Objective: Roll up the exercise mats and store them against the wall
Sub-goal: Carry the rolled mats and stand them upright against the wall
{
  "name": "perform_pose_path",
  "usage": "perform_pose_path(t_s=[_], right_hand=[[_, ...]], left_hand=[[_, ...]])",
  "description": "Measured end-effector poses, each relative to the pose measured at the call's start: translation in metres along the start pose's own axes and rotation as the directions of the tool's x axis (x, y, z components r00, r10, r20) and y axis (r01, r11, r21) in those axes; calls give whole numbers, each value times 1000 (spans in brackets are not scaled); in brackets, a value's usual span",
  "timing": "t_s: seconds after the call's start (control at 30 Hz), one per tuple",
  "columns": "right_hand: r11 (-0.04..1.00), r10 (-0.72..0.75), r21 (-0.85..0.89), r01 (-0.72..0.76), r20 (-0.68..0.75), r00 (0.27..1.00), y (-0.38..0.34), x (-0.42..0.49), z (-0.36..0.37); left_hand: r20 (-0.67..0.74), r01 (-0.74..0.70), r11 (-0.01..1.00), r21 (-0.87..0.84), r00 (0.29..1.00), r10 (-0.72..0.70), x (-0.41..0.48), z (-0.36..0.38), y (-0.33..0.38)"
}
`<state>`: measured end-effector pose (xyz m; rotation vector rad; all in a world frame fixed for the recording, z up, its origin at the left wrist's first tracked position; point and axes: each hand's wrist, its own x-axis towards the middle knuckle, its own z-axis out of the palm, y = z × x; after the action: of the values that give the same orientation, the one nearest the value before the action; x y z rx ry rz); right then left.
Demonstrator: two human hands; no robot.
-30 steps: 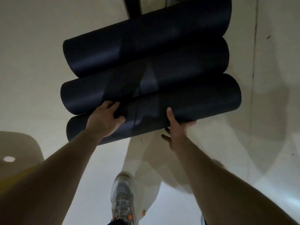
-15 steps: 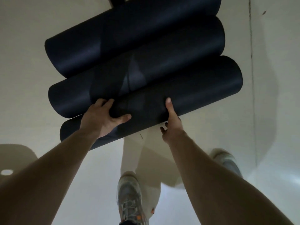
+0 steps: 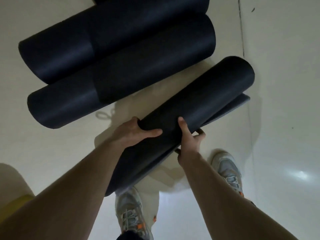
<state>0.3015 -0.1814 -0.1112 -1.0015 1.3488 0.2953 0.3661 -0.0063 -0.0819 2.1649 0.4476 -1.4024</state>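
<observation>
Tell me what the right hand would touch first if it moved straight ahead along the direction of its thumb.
The right hand already grips the rolled mat, so its thumb would only slide further over that mat; depth beyond is unclear.

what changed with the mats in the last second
The nearest rolled mat, earlier lying tight against the other two, has been pulled away and swung askew, its loose edge showing. Left hand and right hand keep their grip. The two far mats stayed together.
</observation>
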Motion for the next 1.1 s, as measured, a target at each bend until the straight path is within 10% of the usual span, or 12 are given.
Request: perform_pose_path(t_s=[0.33,0.53,0.83,1.1], right_hand=[[925,-183,-347,156,-46,982,-44,-99,-45],[784,-275,-526,330,184,944,-55,-214,-46],[413,-68,-603,682,727,684,22,-385,36],[93,172,-514,853,852,495,248,-559,106]], left_hand=[[-44,-78,969,-234,997,70,-131,27,15],[-63,-18,883,-468,998,-13,-250,15,-24],[-266,-129,392,-911,910,-318,-424,26,-169],[-267,-358,-62,-931,790,-552,-568,63,-381]])
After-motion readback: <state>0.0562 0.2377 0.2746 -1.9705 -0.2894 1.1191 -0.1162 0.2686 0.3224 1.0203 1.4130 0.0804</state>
